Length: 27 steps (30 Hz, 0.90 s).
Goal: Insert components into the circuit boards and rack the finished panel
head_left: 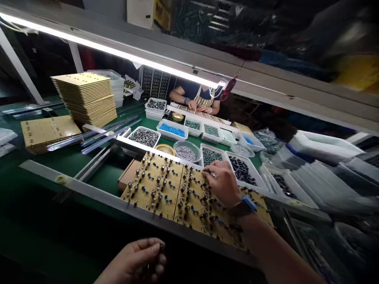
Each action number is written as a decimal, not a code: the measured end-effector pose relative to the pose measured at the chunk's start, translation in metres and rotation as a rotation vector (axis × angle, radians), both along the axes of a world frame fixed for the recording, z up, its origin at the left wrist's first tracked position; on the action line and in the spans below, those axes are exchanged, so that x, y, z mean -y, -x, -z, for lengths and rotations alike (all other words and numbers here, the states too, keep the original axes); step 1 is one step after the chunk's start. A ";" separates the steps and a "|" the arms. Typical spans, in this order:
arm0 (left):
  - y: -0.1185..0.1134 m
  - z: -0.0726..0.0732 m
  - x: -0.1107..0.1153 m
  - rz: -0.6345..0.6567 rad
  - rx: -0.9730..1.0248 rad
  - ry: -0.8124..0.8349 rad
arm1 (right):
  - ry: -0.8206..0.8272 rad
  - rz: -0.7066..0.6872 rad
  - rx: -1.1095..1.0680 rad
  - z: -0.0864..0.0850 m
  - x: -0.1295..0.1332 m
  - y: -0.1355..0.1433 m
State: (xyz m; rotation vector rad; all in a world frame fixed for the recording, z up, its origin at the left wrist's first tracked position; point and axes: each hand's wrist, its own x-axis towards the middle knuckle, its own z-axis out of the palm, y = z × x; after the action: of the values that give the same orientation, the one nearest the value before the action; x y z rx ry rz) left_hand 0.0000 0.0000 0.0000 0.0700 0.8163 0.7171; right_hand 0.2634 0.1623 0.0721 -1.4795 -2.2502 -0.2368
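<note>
Tan circuit boards (166, 165) stand side by side in a metal rail frame (97, 189), dotted with dark cylindrical capacitors and small blue parts. Over the upper edge of a middle board reaches my right hand (220, 181), wearing a blue wristband. Its fingertips are pinched down at the board, and whatever they hold is hidden. Below the frame's front rail, my left hand (140, 256) is closed, thumb against fingers. Something small and dark shows at its fingertips, too small to name. Just behind my right hand is a white tray of black capacitors (242, 169).
Trays of blue parts (171, 130), green parts (211, 156) and silver-grey parts (145, 138) line the far side. Stacked bare boards (85, 98) rise at left, near clear plastic tubes (100, 136). A co-worker (198, 98) handles boards opposite. A lamp (118, 53) hangs overhead.
</note>
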 end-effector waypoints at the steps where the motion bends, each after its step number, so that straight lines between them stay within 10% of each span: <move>1: 0.000 0.000 0.000 0.003 -0.012 0.001 | 0.001 -0.001 -0.001 0.000 0.000 -0.001; 21: -0.001 -0.001 -0.001 -0.017 0.068 -0.020 | 0.016 -0.022 0.094 -0.010 0.001 0.007; 27: 0.002 0.003 -0.001 -0.005 0.058 -0.035 | 0.058 -0.066 -0.064 -0.022 0.053 0.033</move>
State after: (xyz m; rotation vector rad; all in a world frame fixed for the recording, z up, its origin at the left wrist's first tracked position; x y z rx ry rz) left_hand -0.0020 0.0006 -0.0028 0.0789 0.7487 0.7349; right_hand 0.2302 0.1098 0.0946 -1.4187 -2.2673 -0.1028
